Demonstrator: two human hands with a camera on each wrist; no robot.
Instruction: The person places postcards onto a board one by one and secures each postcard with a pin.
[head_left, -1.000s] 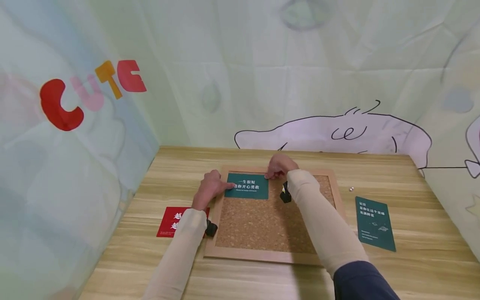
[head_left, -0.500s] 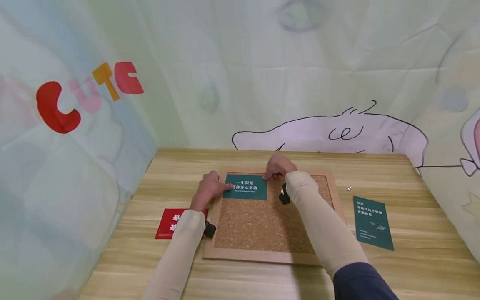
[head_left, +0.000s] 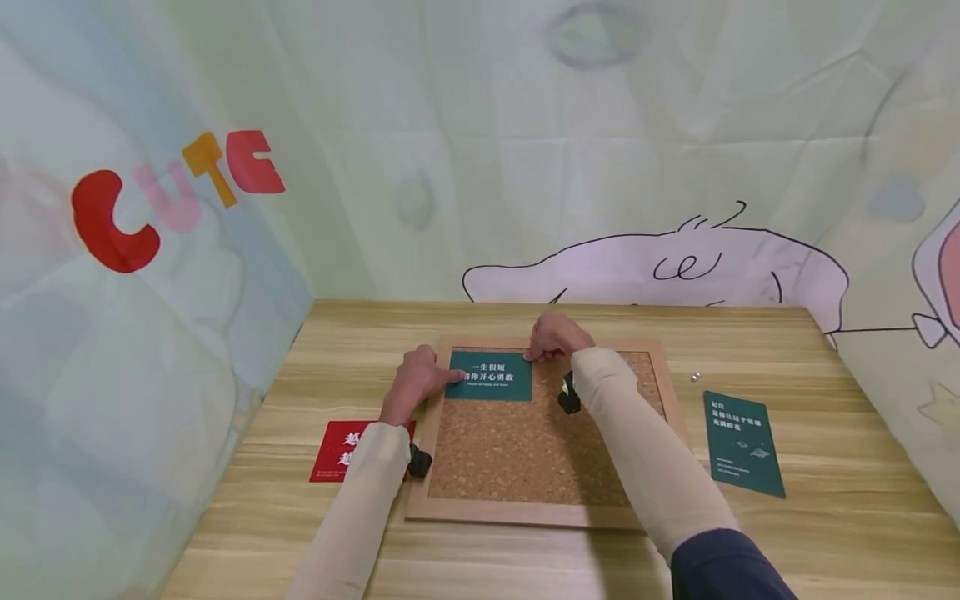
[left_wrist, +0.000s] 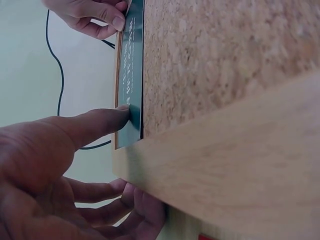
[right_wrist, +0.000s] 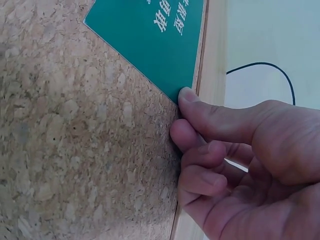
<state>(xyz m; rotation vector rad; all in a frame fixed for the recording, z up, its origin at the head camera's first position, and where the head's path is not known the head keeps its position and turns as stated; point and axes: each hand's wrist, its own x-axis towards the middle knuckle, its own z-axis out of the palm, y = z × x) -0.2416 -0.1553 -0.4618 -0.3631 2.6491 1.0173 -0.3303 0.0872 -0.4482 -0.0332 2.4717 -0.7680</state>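
A green card (head_left: 491, 387) with white lettering lies in the far left corner of a wood-framed cork board (head_left: 525, 458). On its left end, my left hand (head_left: 414, 382) presses with the thumb (left_wrist: 102, 121), while its bent fingers hold the outer side of the frame. At the card's far right corner, my right hand (head_left: 557, 335) pinches with thumb (right_wrist: 215, 117) and forefinger; the other fingers are curled close to the cork. Whether a pin sits in that pinch is hidden.
A red card (head_left: 330, 454) lies left of the board, partly behind the left sleeve. Another green card (head_left: 744, 446) lies to the right, with small shiny pieces (head_left: 695, 377) beyond it. A printed cloth (head_left: 390, 167) rises behind the wooden table (head_left: 255, 533).
The head view has shifted slightly. Both hands keep their places on the card and board, and the card has not visibly moved on the cork.
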